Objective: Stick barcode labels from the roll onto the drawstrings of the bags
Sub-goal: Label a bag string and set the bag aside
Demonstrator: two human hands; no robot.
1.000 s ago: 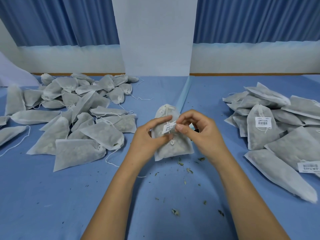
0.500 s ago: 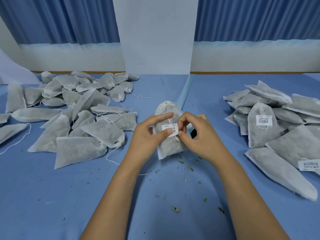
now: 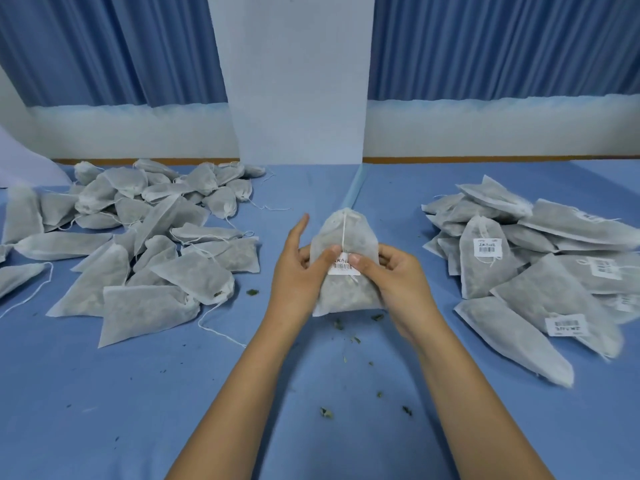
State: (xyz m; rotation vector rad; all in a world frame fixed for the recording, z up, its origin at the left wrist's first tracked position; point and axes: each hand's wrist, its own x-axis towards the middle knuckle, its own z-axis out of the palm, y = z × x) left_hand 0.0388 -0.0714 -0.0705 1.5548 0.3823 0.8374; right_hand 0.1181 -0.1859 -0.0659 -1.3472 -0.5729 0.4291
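A white mesh bag [image 3: 346,289] filled with dried herbs stands upright in the middle of the blue table. Its drawstring [image 3: 344,230] runs down its front to a white barcode label [image 3: 343,269]. My left hand [image 3: 298,268] holds the bag's left side, thumb pressing on the label's upper left, index finger stretched up. My right hand [image 3: 394,275] grips the bag's right side, thumb on the label's upper right. The label roll is not visible.
A heap of unlabelled bags [image 3: 145,244] with loose strings lies at the left. A pile of labelled bags [image 3: 540,265] lies at the right. Herb crumbs [image 3: 327,412] dot the blue table [image 3: 104,410] in front of me. A white pillar [image 3: 298,81] stands behind.
Both hands have shifted from pinching the label on the string to holding the bag's sides with thumbs pressing the label flat. The left index finger has straightened.
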